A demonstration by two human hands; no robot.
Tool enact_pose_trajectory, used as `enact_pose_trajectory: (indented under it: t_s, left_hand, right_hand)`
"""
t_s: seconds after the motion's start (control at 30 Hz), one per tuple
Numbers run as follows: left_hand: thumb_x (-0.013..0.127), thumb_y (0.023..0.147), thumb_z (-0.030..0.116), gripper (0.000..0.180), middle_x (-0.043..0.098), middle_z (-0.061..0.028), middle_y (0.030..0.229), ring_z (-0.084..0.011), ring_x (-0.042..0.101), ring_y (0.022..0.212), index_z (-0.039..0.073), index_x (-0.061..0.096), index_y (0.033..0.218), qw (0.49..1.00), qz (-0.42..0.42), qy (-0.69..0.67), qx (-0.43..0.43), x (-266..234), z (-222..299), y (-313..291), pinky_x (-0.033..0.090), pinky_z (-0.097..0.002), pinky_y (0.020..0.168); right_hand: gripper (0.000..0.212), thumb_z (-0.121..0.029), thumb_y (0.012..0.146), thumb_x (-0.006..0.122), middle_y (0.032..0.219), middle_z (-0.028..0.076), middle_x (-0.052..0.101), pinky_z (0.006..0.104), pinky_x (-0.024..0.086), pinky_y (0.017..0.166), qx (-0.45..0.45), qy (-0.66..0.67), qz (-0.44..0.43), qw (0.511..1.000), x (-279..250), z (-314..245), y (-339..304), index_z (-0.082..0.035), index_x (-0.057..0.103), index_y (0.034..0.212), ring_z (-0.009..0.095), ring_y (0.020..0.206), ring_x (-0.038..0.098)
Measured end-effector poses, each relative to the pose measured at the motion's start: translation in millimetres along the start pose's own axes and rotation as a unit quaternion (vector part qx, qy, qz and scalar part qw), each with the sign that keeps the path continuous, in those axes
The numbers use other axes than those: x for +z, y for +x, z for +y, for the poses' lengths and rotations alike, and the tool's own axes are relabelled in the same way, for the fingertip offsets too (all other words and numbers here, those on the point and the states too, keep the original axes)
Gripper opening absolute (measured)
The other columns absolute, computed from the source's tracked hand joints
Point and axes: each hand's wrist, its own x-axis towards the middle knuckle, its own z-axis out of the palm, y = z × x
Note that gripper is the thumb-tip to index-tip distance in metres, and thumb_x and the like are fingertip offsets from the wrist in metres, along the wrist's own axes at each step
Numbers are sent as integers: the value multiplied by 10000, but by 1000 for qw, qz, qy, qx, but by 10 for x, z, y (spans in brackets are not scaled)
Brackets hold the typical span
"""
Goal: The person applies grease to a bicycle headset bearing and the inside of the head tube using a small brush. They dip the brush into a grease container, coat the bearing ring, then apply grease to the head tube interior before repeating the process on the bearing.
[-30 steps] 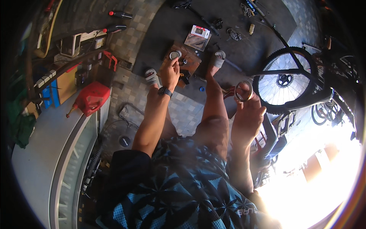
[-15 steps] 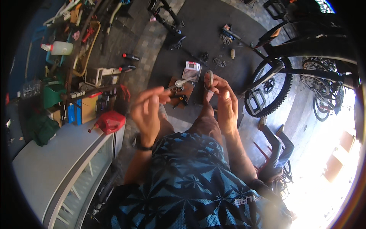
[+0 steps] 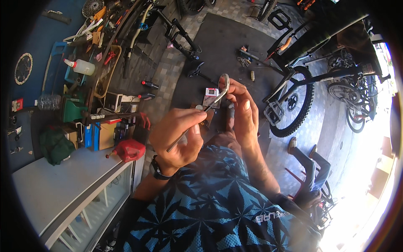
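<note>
My left hand [image 3: 178, 140], with a dark watch on the wrist, is closed in a pinch on a slender metal pick-like tool [image 3: 215, 102]. The tool's rear end comes out below the fingers, and its front end slants up to the right. My right hand [image 3: 244, 115] pinches a greyish metal ring [image 3: 227, 83] upright between its fingertips. The tool's tip meets the ring's lower edge in view, though I cannot tell whether they touch. Below both hands, a small white and red package [image 3: 211, 92] lies on the dark mat [image 3: 222, 40].
At the right stands a bicycle wheel [image 3: 310, 103] with its pedal [image 3: 273, 113]. A red jug [image 3: 130, 150] rests on the white cabinet [image 3: 63, 172] at the left. A crowded workbench [image 3: 94, 94] runs behind it. Another person's legs [image 3: 308, 166] show at the lower right.
My left hand has turned and moved right, and the tool in it now reaches the ring. The ring has shifted slightly left with my right hand. The whole view has tilted a little.
</note>
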Motion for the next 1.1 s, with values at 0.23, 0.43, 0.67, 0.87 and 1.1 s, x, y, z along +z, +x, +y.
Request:
enact_pose_trajectory:
  t_s: [0.23,0.43,0.67,0.87,1.1]
  left_hand:
    - [663,867,-43,209,773,-161,942,-255,750,784,-39,750,1057,1000,0,-19,0,-13,76,16,584,-320,667]
    - [616,928,-35,195,773,-181,965,-256,748,808,-60,740,1077,1000,16,-20,10,-10,159,147,588,-347,738]
    - [598,946,-28,187,775,-188,972,-258,746,806,-71,739,1062,1000,1,-21,0,-29,210,99,595,-357,765]
    - [660,849,-54,220,774,-160,928,-256,752,794,-53,751,1050,999,-8,-35,15,-69,202,-13,589,-324,676]
    - [645,867,-55,220,774,-175,958,-261,750,813,-60,745,1063,999,4,-29,35,-116,224,115,587,-335,712]
  right_hand:
    - [805,-691,1070,487,1516,208,557,436,399,1175,-12,-26,-1,1000,-22,-66,-41,68,623,1302,261,1372,554]
    - [848,-735,1040,504,1505,195,557,444,392,1182,7,-23,-13,1000,-11,-128,-141,68,626,1285,260,1352,558]
    - [764,-684,1057,529,1493,168,552,423,417,1150,-8,-14,-11,1000,-34,-151,-163,40,630,1278,234,1304,574]
    - [712,-643,1073,541,1481,163,544,400,426,1131,-22,31,-15,999,-40,-145,-139,33,623,1281,229,1286,578]
    - [716,-664,1066,531,1461,152,570,403,415,1132,-26,-12,-28,999,1,-152,-160,17,649,1254,236,1301,571]
